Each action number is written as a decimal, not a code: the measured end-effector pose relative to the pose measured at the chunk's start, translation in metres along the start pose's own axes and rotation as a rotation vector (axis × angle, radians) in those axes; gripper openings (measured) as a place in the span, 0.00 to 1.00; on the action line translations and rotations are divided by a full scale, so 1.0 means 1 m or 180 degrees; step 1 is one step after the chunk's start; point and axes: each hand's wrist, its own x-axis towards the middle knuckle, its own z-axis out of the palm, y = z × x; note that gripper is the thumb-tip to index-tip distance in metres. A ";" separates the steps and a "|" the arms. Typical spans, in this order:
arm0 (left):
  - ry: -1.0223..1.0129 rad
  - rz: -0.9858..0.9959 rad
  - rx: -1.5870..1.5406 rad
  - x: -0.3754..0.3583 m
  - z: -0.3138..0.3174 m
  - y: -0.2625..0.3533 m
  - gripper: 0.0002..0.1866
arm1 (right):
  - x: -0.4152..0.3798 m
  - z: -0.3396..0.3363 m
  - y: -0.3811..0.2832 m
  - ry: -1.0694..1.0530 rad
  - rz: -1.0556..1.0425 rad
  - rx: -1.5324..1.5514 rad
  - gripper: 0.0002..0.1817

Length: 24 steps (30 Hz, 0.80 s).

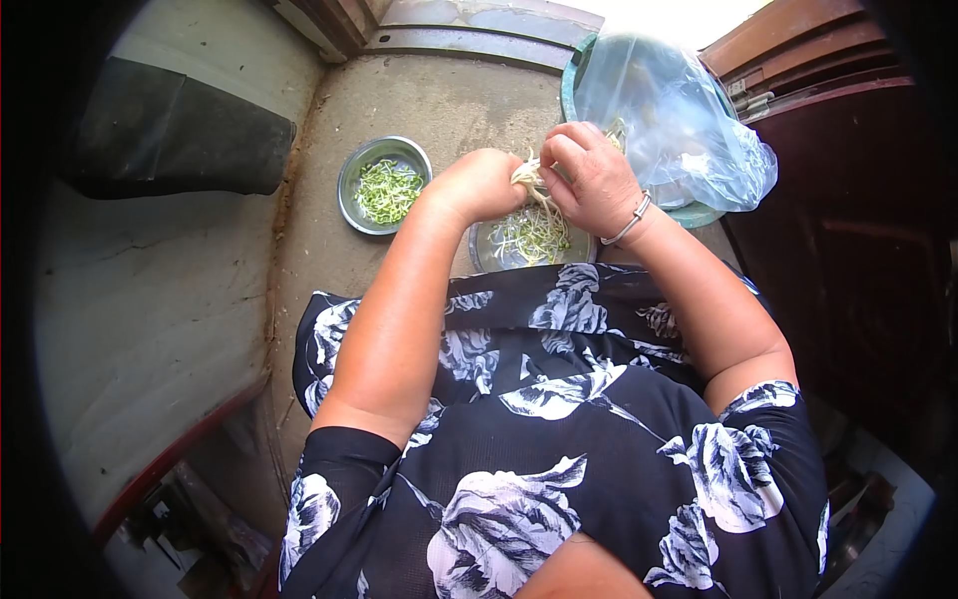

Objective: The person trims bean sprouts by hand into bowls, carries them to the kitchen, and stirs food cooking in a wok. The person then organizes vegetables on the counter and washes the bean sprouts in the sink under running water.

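My left hand (486, 187) is closed around a bunch of pale, thin-stemmed sprouts (528, 178), whose ends stick out toward the right. Close against that bunch, my right hand (596, 187) has its fingers bent in a pinch at the sprouts, and a bracelet circles its wrist. Loose stems hang between the two hands. Below them is a metal bowl (482, 255) with a tangle of white and green sprouts (534, 236), its near side hidden by the patterned clothing. Another metal bowl (344, 205), off to the left, holds short green sprouts (387, 191).
At the upper right stands a teal basin (569, 95) with a clear bluish plastic bag (659, 110) spilling over its rim. A door sill (479, 42) crosses the far end of the concrete floor (429, 95). Black material (185, 130) hangs along the left wall.
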 end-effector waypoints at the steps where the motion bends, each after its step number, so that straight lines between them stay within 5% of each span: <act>1: 0.0003 -0.0002 0.0000 0.000 0.000 0.000 0.13 | 0.000 -0.001 0.003 0.0054 0.0062 0.0031 0.08; 12: -0.0094 -0.0149 -0.0040 -0.001 -0.002 0.003 0.13 | -0.004 -0.004 0.010 -0.0623 0.0859 -0.0451 0.10; 16: -0.0130 -0.0196 0.0285 0.004 0.004 0.000 0.13 | -0.001 0.001 -0.012 -0.0009 0.0098 -0.0335 0.17; 19: 0.0060 0.0438 -0.0031 0.005 0.012 -0.001 0.15 | -0.012 0.019 -0.020 -0.0547 0.0047 -0.0720 0.24; 24: -0.0293 -0.0015 0.0374 0.003 0.010 -0.001 0.15 | -0.017 0.030 -0.011 -0.1150 0.0642 -0.0332 0.15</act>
